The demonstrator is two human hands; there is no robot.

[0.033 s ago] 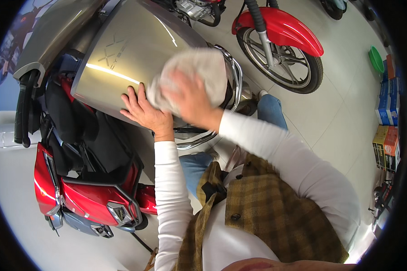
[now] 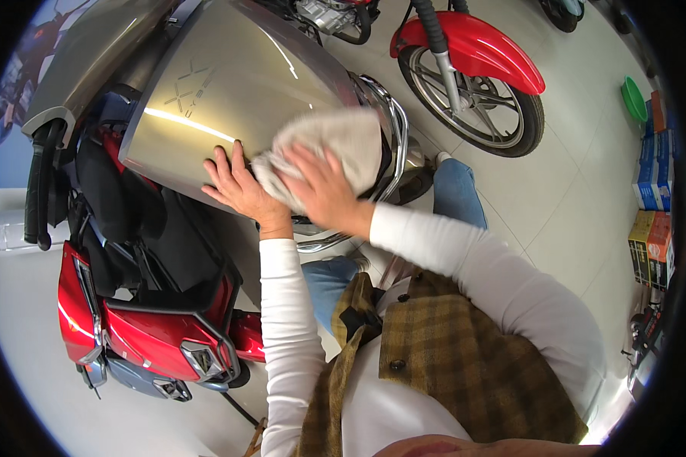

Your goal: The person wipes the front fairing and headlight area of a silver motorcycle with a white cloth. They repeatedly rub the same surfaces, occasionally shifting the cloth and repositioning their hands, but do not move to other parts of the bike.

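A large gold-beige body panel (image 2: 236,91) of a motor vehicle, glossy and curved, fills the upper left. My left hand (image 2: 245,189) rests on its near edge, fingers spread and nothing held. Just to its right, my right hand (image 2: 324,186) presses a pale beige cloth (image 2: 347,141) onto the panel's near right part. The cloth is bunched at the fingers and slightly blurred, and it hides the surface below. A chrome tube guard (image 2: 398,129) curves around the panel's right end.
A red motorcycle (image 2: 145,327) with a black seat stands at the left. Beyond the guard is the front wheel (image 2: 503,126) of another motorcycle, under a red fender (image 2: 480,49). Boxes (image 2: 654,175) and a green basin (image 2: 633,100) line the right side of the tiled floor.
My right hand and the cloth have slid a little toward me over the panel. My left hand has stayed in place.
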